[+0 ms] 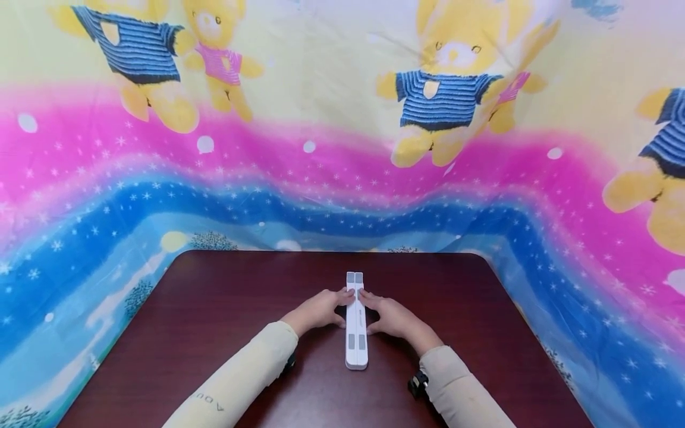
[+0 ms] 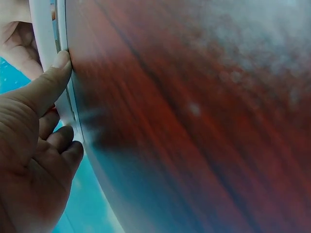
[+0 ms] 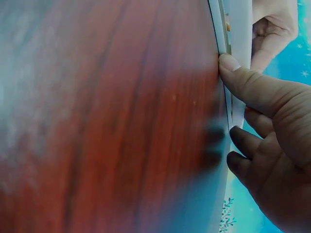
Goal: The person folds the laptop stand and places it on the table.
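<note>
A long white folded laptop stand (image 1: 355,324) with grey pads near both ends lies lengthwise on the dark table, pointing away from me. From its left side my left hand (image 1: 320,310) grips it, fingertips on the upper face and thumb at the side edge. The right hand (image 1: 398,317) mirrors this on the right side. In the left wrist view the left thumb (image 2: 57,73) presses on the stand's slotted edge, the other fingers curled. The right thumb (image 3: 238,68) does the same in the right wrist view.
The reddish-brown table (image 1: 225,303) has rounded far corners. Behind it and along both sides hangs a cloth (image 1: 321,160) printed with bears and snowflakes. A small black device (image 1: 417,384) sits under the right sleeve's cuff.
</note>
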`<state>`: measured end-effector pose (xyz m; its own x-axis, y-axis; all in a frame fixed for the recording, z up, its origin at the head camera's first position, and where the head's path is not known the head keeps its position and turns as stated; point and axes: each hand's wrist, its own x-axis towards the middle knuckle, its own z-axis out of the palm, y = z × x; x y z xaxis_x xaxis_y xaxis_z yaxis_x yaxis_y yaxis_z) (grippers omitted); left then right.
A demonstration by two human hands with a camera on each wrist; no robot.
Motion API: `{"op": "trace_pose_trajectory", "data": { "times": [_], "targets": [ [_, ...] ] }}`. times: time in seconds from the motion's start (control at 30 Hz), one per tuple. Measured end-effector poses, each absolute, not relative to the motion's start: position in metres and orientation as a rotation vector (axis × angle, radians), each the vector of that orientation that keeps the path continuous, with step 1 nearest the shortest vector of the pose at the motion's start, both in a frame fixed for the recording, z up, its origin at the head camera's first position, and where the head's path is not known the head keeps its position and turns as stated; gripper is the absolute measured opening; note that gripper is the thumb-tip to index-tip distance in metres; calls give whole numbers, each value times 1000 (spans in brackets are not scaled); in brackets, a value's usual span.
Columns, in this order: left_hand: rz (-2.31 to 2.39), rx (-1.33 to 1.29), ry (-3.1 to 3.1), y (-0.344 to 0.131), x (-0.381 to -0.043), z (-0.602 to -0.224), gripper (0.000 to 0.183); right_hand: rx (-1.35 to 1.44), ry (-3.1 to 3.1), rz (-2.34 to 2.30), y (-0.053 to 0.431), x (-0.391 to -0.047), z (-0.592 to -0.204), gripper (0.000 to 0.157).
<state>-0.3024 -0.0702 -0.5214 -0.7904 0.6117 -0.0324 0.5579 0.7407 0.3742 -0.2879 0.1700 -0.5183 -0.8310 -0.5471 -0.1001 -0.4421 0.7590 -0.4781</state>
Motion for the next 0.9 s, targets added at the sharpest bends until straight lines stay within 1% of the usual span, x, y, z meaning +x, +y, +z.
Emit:
{"op": "trace_pose_trajectory", "data": {
  "times": [0.27,0.53,0.67,0.9],
  "targets": [
    [452,972,2804,-71,-302,-523,77,-766,2695,-696,169,-287,-521,94],
    [337,991,2840,-67,-299,-516,75,-802,2748,-544,169,-284,-510,90],
    [245,1023,2887,-66,-294,-511,71,-888,2778,-431,169,-282,-504,81],
    [285,1063,2956,-70,-285,-505,56,-974,2855,-287,173,-278,-496,58]
  ]
}}
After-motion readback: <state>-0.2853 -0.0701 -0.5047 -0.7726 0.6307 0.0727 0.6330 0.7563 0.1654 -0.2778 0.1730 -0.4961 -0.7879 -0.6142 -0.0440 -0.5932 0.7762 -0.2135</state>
